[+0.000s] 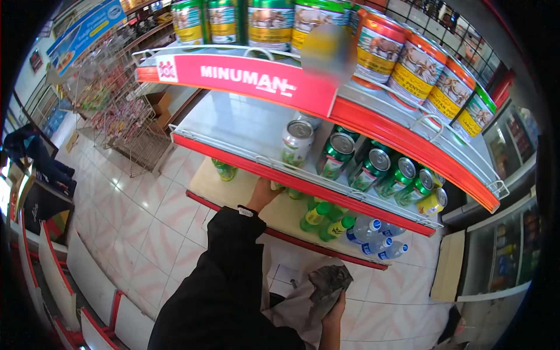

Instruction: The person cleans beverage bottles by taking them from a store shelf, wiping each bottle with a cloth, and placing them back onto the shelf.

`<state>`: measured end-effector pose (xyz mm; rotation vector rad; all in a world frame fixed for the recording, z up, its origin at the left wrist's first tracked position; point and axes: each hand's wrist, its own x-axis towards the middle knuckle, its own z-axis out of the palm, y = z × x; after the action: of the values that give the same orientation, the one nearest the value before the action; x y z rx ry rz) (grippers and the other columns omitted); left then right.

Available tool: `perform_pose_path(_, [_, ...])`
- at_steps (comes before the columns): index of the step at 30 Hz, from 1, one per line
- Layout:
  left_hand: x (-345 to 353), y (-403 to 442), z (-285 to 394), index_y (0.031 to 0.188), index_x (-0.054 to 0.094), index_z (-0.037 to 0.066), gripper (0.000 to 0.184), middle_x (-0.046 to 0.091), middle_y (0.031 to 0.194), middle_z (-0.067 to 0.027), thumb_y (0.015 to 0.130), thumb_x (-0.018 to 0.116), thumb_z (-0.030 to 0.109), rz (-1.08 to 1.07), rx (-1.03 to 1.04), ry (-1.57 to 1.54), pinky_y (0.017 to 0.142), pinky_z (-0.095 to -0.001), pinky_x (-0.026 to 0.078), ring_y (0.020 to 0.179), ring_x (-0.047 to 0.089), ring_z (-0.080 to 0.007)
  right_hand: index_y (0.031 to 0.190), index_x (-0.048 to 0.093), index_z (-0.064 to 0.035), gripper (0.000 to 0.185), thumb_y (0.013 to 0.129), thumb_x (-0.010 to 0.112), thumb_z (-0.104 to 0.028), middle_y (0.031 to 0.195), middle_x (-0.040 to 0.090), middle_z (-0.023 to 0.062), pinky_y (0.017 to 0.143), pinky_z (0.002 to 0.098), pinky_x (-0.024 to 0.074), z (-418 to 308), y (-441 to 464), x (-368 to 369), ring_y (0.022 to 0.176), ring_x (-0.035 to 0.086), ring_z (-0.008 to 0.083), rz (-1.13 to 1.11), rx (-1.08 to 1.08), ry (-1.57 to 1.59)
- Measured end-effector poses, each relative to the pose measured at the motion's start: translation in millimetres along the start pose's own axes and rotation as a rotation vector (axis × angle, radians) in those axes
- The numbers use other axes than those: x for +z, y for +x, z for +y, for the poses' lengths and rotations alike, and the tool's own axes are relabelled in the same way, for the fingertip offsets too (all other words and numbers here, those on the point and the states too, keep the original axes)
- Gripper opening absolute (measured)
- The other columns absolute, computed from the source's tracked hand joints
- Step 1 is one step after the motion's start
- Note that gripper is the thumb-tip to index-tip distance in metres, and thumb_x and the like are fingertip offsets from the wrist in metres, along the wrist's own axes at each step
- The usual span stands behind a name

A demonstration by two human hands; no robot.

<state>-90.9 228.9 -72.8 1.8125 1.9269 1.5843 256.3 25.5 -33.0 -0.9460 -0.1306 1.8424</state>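
Note:
My left hand reaches in over the lower shelf, with its fingers partly hidden under the middle shelf's edge; whether they hold anything cannot be made out. Right beside it are partly covered green bottles. A green bottle stands farther left on that shelf. Green bottles with yellow labels and clear bottles with blue caps are to the right. Low in the view, my right hand is closed around a crumpled dark grey cloth.
The middle shelf bears a white can and several green cans. Large cans line the top shelf behind a pink sign. Wire racks and a person are left; a glass-door fridge is right.

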Motion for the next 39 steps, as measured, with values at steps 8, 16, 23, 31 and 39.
perform_pose_path(8, [20,15,-33,0.095,0.057,0.003,0.036,0.059,0.094,-0.0141,0.064,0.071,0.013,-0.147,0.034,-0.236,0.078,-0.0367,0.043,0.091,0.054,-0.0289,0.126,0.035,-0.0062,0.049,0.090,0.028,-0.038,0.122,0.044,0.0128,0.093,0.0390,0.0344,-3,8,16,0.109,0.043,0.0293,0.057,0.032,-0.033])
perform_pose_path(16, [-28,-14,32,0.100,0.050,0.002,0.048,0.059,0.094,-0.0141,0.059,0.074,0.008,-0.182,-0.192,-0.187,0.074,-0.0344,0.045,0.089,0.057,-0.0277,0.126,0.035,-0.0053,0.049,0.089,0.029,-0.037,0.120,0.045,0.0131,0.093,0.0374,0.0349,3,12,-1,0.107,0.045,0.0283,0.031,0.016,0.020])
perform_pose_path(23, [-63,-40,81,0.097,0.048,0.002,0.050,0.060,0.095,-0.0126,0.056,0.076,0.008,-0.055,-0.336,-0.247,0.075,-0.0296,0.046,0.088,0.059,-0.0235,0.124,0.038,-0.0050,0.048,0.089,0.030,-0.037,0.118,0.047,0.0124,0.090,0.0363,0.0369,5,2,-3,0.103,0.047,0.0274,-0.048,-0.037,-0.075])
perform_pose_path(31, [-136,-67,154,0.094,0.055,0.002,0.047,0.060,0.096,-0.0100,0.055,0.077,0.015,-0.203,-0.131,-0.250,0.073,-0.0265,0.046,0.083,0.059,-0.0177,0.118,0.041,-0.0020,0.041,0.090,0.033,-0.030,0.112,0.050,0.0118,0.086,0.0361,0.0393,9,-17,20,0.100,0.050,0.0263,-0.010,-0.124,-0.269])
perform_pose_path(39, [-118,-181,177,0.115,0.046,0.001,0.054,0.053,0.107,-0.0054,0.068,0.067,0.013,-0.696,-0.667,-0.988,0.084,-0.0276,0.040,0.096,0.051,-0.0141,0.107,0.049,0.0028,0.032,0.088,0.043,-0.023,0.100,0.055,0.0089,0.076,0.0270,0.0413,11,-24,43,0.088,0.051,0.0158,-0.045,-0.429,-0.629])
